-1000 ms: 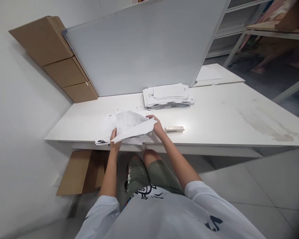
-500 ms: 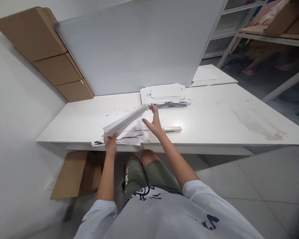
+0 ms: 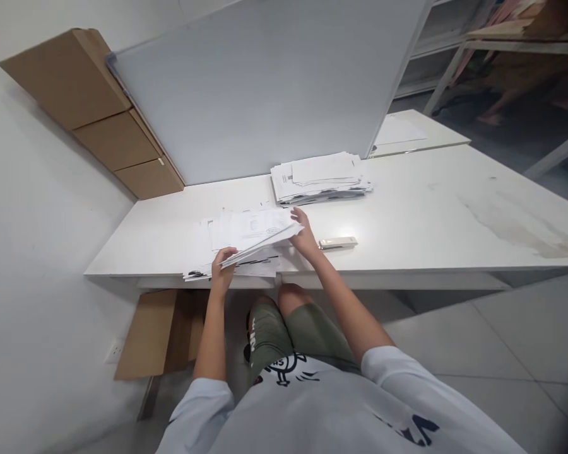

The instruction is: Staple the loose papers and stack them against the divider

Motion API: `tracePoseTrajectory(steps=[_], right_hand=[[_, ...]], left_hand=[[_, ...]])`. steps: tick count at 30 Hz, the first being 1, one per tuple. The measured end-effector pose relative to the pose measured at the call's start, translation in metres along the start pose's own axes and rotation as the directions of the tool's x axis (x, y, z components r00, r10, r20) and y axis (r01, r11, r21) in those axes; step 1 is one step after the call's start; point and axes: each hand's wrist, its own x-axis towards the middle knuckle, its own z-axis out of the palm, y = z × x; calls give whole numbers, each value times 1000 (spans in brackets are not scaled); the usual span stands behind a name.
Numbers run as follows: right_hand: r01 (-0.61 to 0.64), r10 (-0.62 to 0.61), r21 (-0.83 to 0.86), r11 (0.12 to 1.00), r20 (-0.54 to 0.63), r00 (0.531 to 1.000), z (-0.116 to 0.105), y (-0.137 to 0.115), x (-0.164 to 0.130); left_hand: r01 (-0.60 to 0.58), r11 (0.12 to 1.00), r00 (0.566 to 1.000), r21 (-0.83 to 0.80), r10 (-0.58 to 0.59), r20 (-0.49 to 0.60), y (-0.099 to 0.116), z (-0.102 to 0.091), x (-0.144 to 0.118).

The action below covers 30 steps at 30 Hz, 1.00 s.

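Between my two hands a thin bundle of white paper sheets (image 3: pixel 265 238) is held at a slant, its near edge facing me. My left hand (image 3: pixel 223 263) is closed on the near-left corner, thumb on top. At the right end my right hand (image 3: pixel 304 232) grips the sheets, fingers over the far side. Loose papers (image 3: pixel 203 268) lie spread on the table beneath the bundle and reach past its front edge. Just right of my right hand lies a white stapler (image 3: pixel 338 243).
A thick paper stack (image 3: pixel 326 176) stands at the back against a whiteboard (image 3: pixel 265 94). Cardboard boxes (image 3: pixel 108 132) are piled on the left; an open carton (image 3: pixel 146 340) sits below the white table (image 3: pixel 430 221). Part of another person shows at the upper right.
The sheets have come down flatter, showing a printed face. My right hand has closed on their right end. The whole view has shifted slightly.
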Motion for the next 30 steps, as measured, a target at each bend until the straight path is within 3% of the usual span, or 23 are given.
tracePoseTrajectory(steps=[3,7,9,13,16,19,23,26,28,30], right_hand=[[127,-127,2,992,59,990,1,-10,4],[-74,79,-57,996,104,991,9,-8,8],[-127,130,-38,991,99,987,12,-4,10],[-71,65,100,992,67,996,17,3,14],[-156,148,42,987,160,976,22,8,16],[-178,178,-13,984,157,971,25,10,18],[-144,146,-25,989,202,968,18,3,14],[-108,95,80,991,154,983,6,-9,-1],[-189,171,168,967,120,978,-3,-17,-19],[-340,326,262,903,97,940,-13,-21,-43]], left_hand=[[68,998,993,-19,-69,-93,2,4,5],[50,994,975,-95,-69,-212,-5,7,9],[41,992,979,-117,-63,-194,-8,7,9],[150,986,975,-68,-159,-155,-14,5,10],[175,985,968,-13,-174,-181,-15,5,12],[159,987,973,35,-151,-173,-13,4,16],[187,982,978,31,-183,-97,-7,3,19],[162,986,980,-37,-165,-115,-2,5,16],[164,984,979,-64,-171,-111,2,8,11],[205,978,976,-43,-208,-71,5,13,3]])
